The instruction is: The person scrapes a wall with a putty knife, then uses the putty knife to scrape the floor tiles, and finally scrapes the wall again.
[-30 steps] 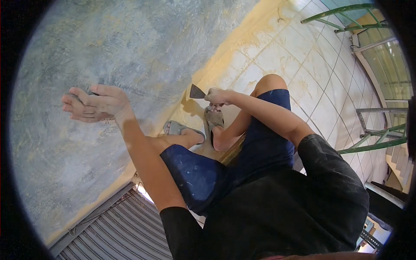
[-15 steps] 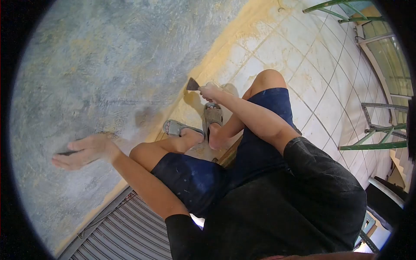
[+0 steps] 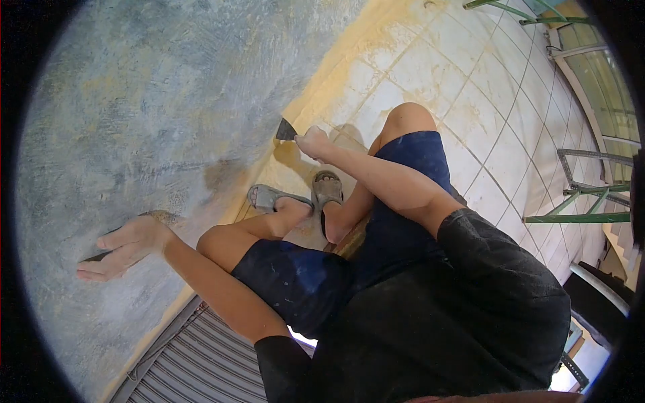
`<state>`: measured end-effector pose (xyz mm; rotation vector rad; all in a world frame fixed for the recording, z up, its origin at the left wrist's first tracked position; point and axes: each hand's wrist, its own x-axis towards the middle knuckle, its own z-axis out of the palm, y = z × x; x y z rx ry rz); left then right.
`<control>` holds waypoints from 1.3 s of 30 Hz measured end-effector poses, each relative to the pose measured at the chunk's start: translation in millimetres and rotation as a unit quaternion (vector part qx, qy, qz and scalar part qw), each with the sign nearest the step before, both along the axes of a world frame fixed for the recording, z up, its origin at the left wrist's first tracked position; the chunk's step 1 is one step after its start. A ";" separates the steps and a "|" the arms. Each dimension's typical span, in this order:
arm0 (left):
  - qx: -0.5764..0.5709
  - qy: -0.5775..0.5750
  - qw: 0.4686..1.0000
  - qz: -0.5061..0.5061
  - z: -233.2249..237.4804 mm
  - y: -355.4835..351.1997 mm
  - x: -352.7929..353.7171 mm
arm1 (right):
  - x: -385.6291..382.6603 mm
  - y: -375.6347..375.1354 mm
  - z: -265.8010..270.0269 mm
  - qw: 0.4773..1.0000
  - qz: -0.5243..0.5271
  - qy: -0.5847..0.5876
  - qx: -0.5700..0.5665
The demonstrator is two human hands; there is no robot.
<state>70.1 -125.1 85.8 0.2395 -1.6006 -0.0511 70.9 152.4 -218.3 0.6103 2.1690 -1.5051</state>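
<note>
My left hand is against the blue-grey mottled wall, its fingers closed around a thin, dark flat piece like sandpaper. Most of that piece is hidden by the hand. Closed fingers of my right hand grip a putty knife by its handle. Its dark blade points toward the wall's yellowish bottom edge; whether it touches cannot be made out. Both hands look dusty.
White floor tiles with yellow dust stretch to the right of the wall. My sandalled feet are close to the wall base. A grey ribbed shutter lies at lower left. Green metal frames stand at the right.
My left hand has slid a little lower in view along the wall, still holding the dark piece. The putty knife has shifted slightly left with my right hand, and the view has tilted a little.
</note>
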 end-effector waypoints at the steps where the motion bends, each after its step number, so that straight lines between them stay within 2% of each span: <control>1: -0.021 -0.001 1.000 0.008 0.9 -1.3 1.6 | -0.3 3.1 0.3 1.000 0.003 -0.015 -0.021; 6: -0.109 0.009 0.994 0.007 -2.9 -1.3 1.4 | -7.1 3.5 -18.1 0.997 0.011 -0.051 -0.056; 8: -0.070 0.026 0.993 -0.088 -9.9 15.8 -2.2 | -2.6 -1.5 -17.3 0.999 0.007 0.010 -0.044; 9: -0.070 0.027 0.993 -0.088 -15.6 17.6 -4.4 | -1.2 -3.4 -11.4 0.999 0.007 0.010 -0.044; 11: -0.063 -0.069 0.961 -0.260 -31.8 20.2 -5.1 | 3.7 -5.4 3.6 1.000 0.002 0.002 -0.015; 13: 0.046 -0.183 0.888 -0.418 -45.5 40.1 -9.5 | -0.2 -5.8 -12.2 1.000 0.001 0.006 0.000; 15: 0.114 -0.414 0.804 -0.412 -43.1 54.7 -5.9 | 2.1 -6.9 -16.1 1.000 -0.003 0.009 0.013; 17: 0.281 -0.565 0.670 -0.391 -42.1 77.8 -14.0 | 2.8 -6.1 4.5 1.000 0.023 -0.009 -0.014; 18: 0.280 -0.564 0.671 -0.392 -44.1 77.8 -15.7 | 1.3 -8.2 -0.2 1.000 0.023 -0.007 -0.014; 20: 0.265 -0.727 0.517 -0.367 -58.2 76.5 -13.6 | 4.7 -13.7 -19.9 0.996 0.040 0.055 0.050; 21: 0.266 -0.727 0.515 -0.367 -66.8 71.5 -11.8 | 4.7 -10.3 -19.9 0.997 0.039 0.053 0.050; 23: 0.065 -0.844 0.445 -0.292 -83.7 51.4 -13.6 | -0.2 -1.3 -12.6 0.999 0.021 -0.025 -0.020; 24: 0.064 -0.845 0.442 -0.293 -92.0 43.8 -15.1 | 2.6 0.2 -6.0 0.999 0.018 -0.028 -0.019; 26: 0.168 -0.840 0.436 -0.275 -99.9 34.2 -21.7 | 2.3 -4.2 8.9 0.999 0.029 -0.003 -0.030; 27: 0.165 -0.840 0.437 -0.275 -93.8 36.3 -23.8 | 2.6 -9.2 5.3 0.999 0.027 -0.001 -0.031; 29: 0.252 -0.808 0.436 -0.305 -77.1 39.9 -23.6 | 7.6 -19.5 -10.9 0.996 0.010 0.079 0.034; 30: 0.252 -0.809 0.435 -0.304 -76.0 38.5 -22.7 | 6.4 -16.3 -13.2 0.996 0.010 0.078 0.033; 32: 0.265 -0.832 0.397 -0.283 -74.2 35.2 -25.8 | -2.7 -5.8 -17.8 0.999 0.038 -0.022 -0.014; 33: 0.265 -0.833 0.395 -0.282 -73.4 35.1 -25.1 | 0.6 -6.4 -14.7 0.999 0.036 -0.025 -0.015; 36: 0.276 -0.847 0.370 -0.265 -66.8 34.8 -27.4 | 4.3 -19.6 -9.7 1.000 0.017 0.014 -0.003; 38: 0.274 -0.847 0.368 -0.268 -64.0 36.9 -26.9 | 11.6 -30.8 -26.0 0.984 0.041 0.145 0.097; 39: 0.275 -0.848 0.367 -0.266 -65.8 35.4 -27.0 | 9.6 -26.8 -27.8 0.984 0.042 0.143 0.097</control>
